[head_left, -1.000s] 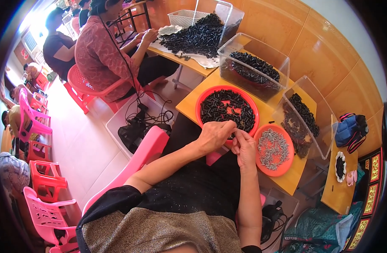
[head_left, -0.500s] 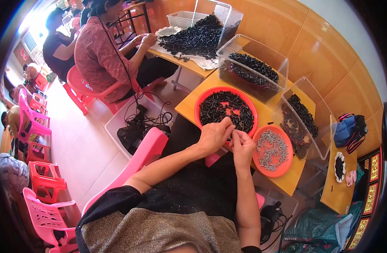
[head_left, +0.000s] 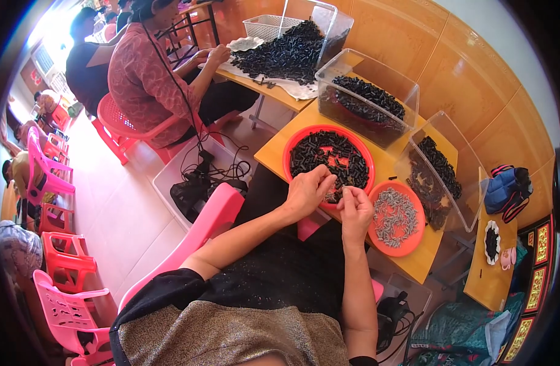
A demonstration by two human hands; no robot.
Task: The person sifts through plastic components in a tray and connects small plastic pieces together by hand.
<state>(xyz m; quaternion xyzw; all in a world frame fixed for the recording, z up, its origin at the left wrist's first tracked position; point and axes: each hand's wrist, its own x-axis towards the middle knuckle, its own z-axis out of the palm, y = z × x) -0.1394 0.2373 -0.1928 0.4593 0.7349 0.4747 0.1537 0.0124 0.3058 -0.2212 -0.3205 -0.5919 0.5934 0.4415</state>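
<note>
tray, round and red, of plastic [head_left: 286, 157], rests on the yellow wooden table [head_left: 270, 153], bearing short black cylindrical pieces [head_left: 304, 152]. smaller round orange plastic plate [head_left: 398, 251] with small grey pieces [head_left: 396, 213] stands just beside. left hand [head_left: 307, 193], fingertips close together, is over the tray's near edge; right hand [head_left: 356, 212], likewise narrow, is near it, apart. whether either grips a piece: cannot tell.

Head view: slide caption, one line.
Both hands at a red tray of black pieces, an orange tray of grey pieces alongside.
</note>
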